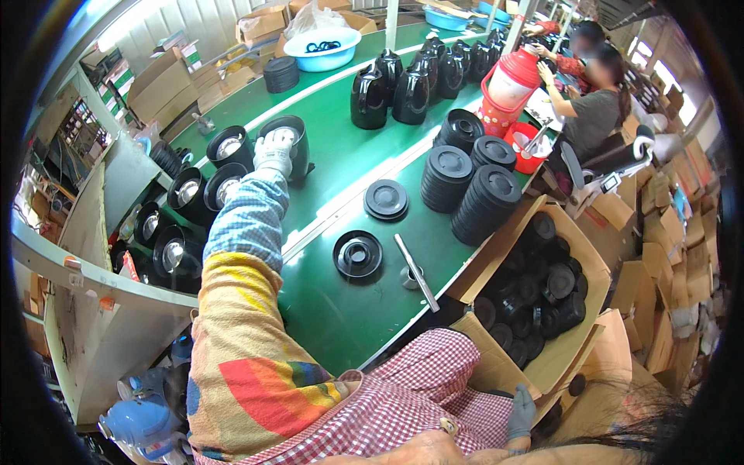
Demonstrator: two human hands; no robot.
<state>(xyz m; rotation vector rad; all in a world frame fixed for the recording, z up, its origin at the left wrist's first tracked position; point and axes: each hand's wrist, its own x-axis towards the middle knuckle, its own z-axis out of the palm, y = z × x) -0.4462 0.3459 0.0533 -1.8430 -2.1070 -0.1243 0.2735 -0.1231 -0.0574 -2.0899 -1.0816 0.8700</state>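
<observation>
My left arm, in a colourful fleece sleeve with a blue checked cuff, reaches out over the green belt. My left hand (273, 153), in a pale glove, is closed on the rim of a black jug body (298, 151), its fingers over the opening. Several similar jug bodies (227, 147) with silvery insides stand to its left. Low at the right, my right hand (521, 417) in a grey glove is beside the cardboard box (496, 353); its fingers look stretched out, with nothing visible in them. Black round lids (535, 291) fill that box.
Stacks of black discs (447, 174), a black ring-shaped part (357, 256) and a metal rod (416, 271) lie on the green belt (325, 314). Upright black jugs (411, 93) stand farther along. A red jug (508, 89) stands near a co-worker (597, 105). A blue basin (322, 50) is behind.
</observation>
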